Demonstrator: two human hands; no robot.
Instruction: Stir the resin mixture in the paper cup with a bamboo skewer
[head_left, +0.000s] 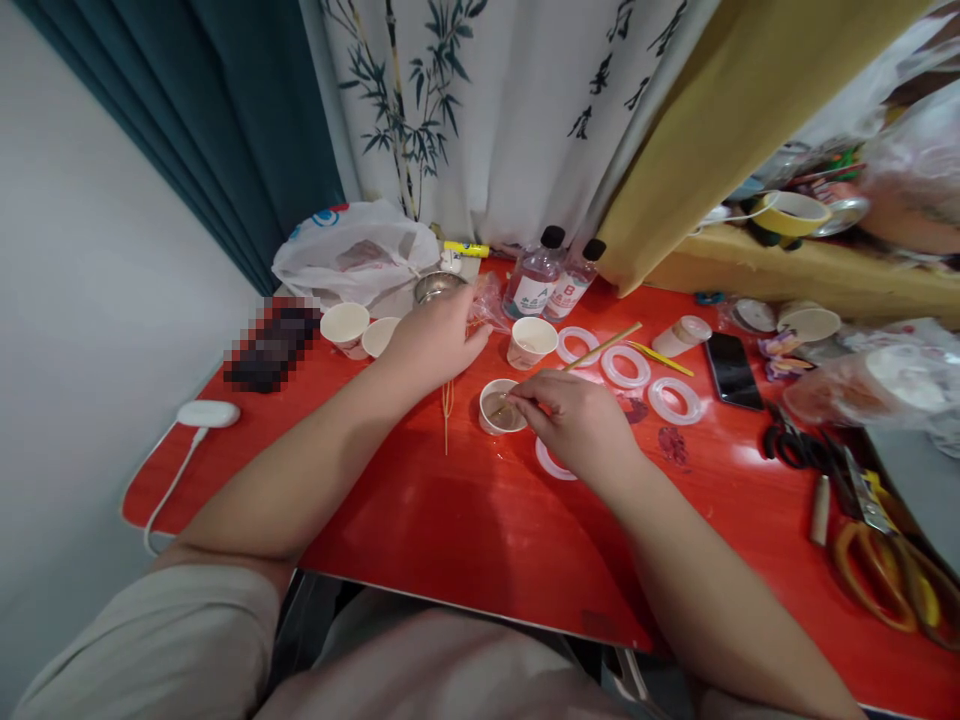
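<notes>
A thin wooden stick [604, 347] is pinched in my right hand [585, 425], slanting from the upper right down into a paper cup [486, 415] that holds some clear liquid. My left hand [439, 335] reaches across to a crinkled clear plastic packet [491, 298], fingers curled at it; the fingertips are partly hidden. Several thin yellowish sticks [448, 405] show below that hand. Another paper cup [532, 343] stands just behind the first. Beside and partly beneath my right hand lie pinkish ring molds [626, 367], and behind stand bottles marked A [532, 285] and B [568, 292].
More paper cups [345, 325] and a metal bowl [439, 288] stand left of centre. A phone [733, 370], yellow tweezers [660, 358] and a small container [681, 336] lie right. Scissors [874, 550] sit near the right edge. A white charger [208, 413] lies left.
</notes>
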